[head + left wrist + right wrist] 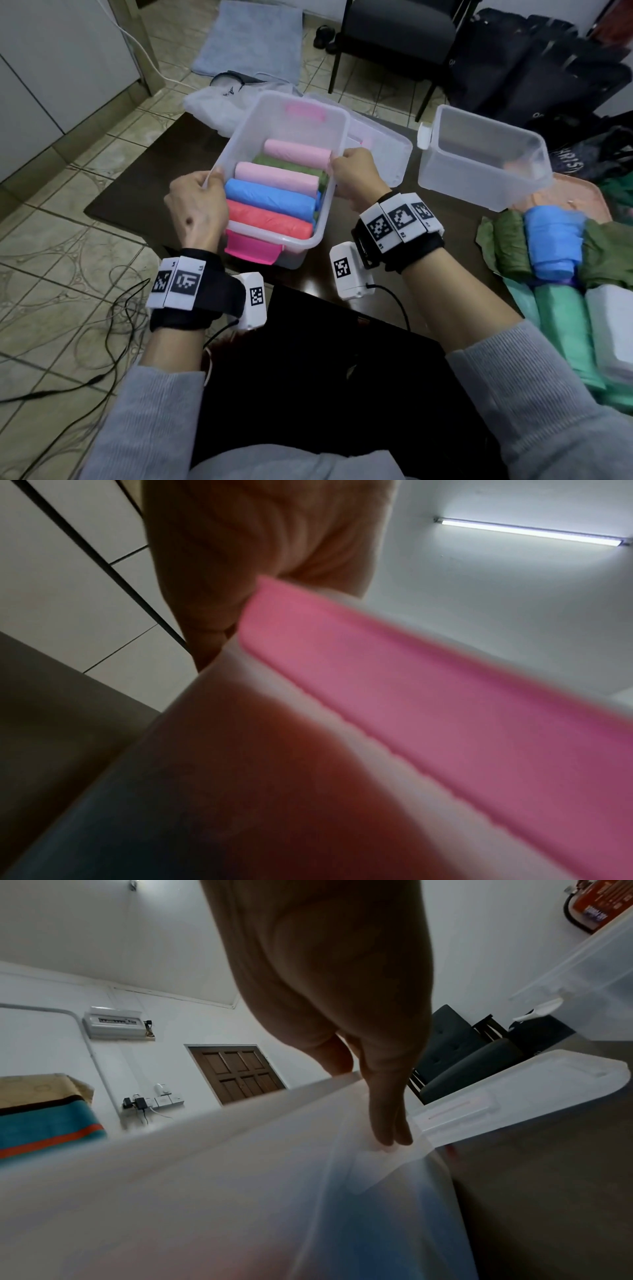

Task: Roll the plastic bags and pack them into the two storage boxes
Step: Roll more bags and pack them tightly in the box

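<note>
Left hand: the left hand (pixel 197 205) curls over the left rim of the translucent plastic storage box with pink latches (pixel 239 144), its grip closed on that rim.
Box contents: rolled plastic bags lie side by side inside, a coral roll (pixel 269 219) nearest, then blue (pixel 270 197), pale pink, green and another pink.
Right hand: the right hand (pixel 356 176) grips the box's right rim.
Lid: a clear lid (pixel 383 144) lies on the dark bench (pixel 342 226) just beside the box.
Second box: an empty translucent storage box (pixel 486 185) stands further right.
Far right: more rolled bags (pixel 551 246), green, blue and white, wait on the bench.
</note>
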{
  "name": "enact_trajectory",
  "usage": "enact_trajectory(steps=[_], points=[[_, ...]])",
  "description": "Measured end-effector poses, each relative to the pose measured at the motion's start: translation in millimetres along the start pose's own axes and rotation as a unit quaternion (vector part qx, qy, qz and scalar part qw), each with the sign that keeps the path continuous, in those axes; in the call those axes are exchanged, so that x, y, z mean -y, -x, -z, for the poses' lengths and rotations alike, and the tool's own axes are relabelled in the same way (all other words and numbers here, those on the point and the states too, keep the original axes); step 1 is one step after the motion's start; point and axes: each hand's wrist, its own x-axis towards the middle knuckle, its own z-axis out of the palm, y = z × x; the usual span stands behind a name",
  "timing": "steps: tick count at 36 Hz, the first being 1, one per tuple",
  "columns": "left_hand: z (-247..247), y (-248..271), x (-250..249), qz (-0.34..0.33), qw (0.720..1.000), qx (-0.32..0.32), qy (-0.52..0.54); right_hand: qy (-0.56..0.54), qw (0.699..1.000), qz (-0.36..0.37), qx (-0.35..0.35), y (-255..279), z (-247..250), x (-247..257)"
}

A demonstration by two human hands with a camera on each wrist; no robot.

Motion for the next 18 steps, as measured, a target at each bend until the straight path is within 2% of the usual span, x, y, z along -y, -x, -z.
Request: enact_trajectory(steps=[12,18], points=[[0.3,3.9,-3.0,0.014,1.000,0.008,-0.010,0.016,1.000,0.001,0.008,-2.3,1.3,-4.7],[2.7,3.2,-4.3,-0.006,0.997,0.044,-0.068,-0.021,0.999,0.012,0.024,5.7,7.3,-5.5]])
